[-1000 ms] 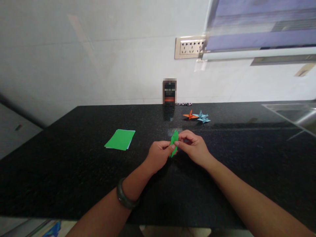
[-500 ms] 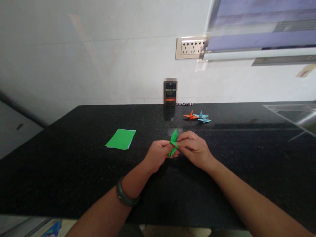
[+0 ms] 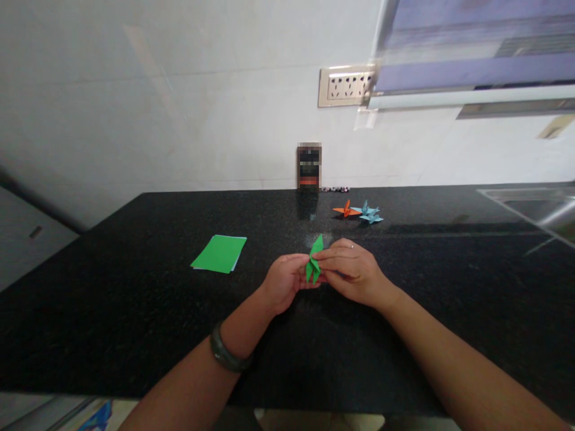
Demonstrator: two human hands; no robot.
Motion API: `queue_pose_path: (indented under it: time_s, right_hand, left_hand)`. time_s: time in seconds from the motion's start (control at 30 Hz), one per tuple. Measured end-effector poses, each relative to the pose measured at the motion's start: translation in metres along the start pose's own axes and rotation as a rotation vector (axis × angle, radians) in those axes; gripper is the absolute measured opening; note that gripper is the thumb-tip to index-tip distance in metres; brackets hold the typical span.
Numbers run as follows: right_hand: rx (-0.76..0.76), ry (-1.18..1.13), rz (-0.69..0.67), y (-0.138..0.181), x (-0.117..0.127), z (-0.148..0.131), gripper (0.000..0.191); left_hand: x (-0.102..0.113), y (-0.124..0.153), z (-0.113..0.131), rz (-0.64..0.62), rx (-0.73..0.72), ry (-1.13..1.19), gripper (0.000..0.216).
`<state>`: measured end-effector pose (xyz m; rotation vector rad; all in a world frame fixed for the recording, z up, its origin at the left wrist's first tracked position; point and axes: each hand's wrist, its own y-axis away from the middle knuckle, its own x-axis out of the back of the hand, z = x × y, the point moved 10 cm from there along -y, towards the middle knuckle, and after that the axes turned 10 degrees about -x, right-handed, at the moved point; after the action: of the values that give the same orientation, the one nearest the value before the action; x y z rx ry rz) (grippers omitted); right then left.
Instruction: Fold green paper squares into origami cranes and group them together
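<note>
A head-worn camera looks forward and down along a person's forearms (image 3: pixel 449 350), close at the bottom edge, toward the left hand (image 3: pixel 282 282) and right hand (image 3: pixel 354 269) near mid-frame. The view takes in the dark counter (image 3: pixel 135 317) from front edge to back and faces the pale wall (image 3: pixel 224 126) behind it.

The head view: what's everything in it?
folded paper: one, green, centre
paper stack: one, green on top, left
orange figure: one, orange, counter's back
blue figures: two or more, pale blue, alongside
pixelated item: one, dark, by wall
strand: one, mottled, beside that item
counter: one, black, across foreground
sink: one, silvery, right edge
socket panel: one, cream, on wall
wall: one, white, behind counter
purple panel: one, purple, upper right
patterned item: one, partly blue, bottom left
unclear item: one, whitish, bottom centre
bangle: one, dark, left wrist
ring: one, silvery, right hand
left hand: one, gripping folded paper
right hand: one, touching folded paper
</note>
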<state>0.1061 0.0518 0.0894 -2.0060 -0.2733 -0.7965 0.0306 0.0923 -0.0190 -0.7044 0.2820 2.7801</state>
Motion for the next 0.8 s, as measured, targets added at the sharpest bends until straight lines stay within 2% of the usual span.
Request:
queue_pose_path:
  time_s: [0.13,0.27,0.37,0.43,0.5,0.6,0.67,0.8]
  right_hand:
    - [-0.008,0.095,-0.090,0.001,-0.009,-0.003,0.022]
    - [-0.066,0.160,-0.171,0.000,-0.017,-0.003,0.025]
    - [-0.129,-0.001,-0.068,-0.002,-0.008,-0.001,0.025]
    - [-0.284,-0.129,0.080,0.000,0.002,0.017,0.020]
    - [-0.522,-0.211,0.192,0.008,0.006,0.044,0.015]
    - [-0.811,-0.414,0.119,0.020,-0.014,0.073,0.015]
    - [-0.892,-0.553,0.064,0.023,-0.026,0.080,0.019]
    - [-0.946,-0.677,0.089,0.025,-0.031,0.084,0.023]
  left_hand:
    - [0.004,-0.001,0.004,0.034,-0.031,0.036,0.025]
    - [-0.002,-0.001,0.010,-0.068,-0.107,-0.069,0.028]
    - [-0.004,0.000,0.011,-0.097,-0.125,-0.077,0.029]
    - [-0.003,0.000,0.010,-0.084,-0.118,-0.080,0.031]
    - [-0.002,-0.001,0.008,-0.065,-0.109,-0.096,0.032]
    - [0.000,-0.001,0.010,-0.032,-0.131,-0.135,0.033]
    - [0.002,-0.002,0.012,0.002,-0.158,-0.180,0.032]
    - [0.006,-0.001,0.015,0.056,-0.196,-0.252,0.032]
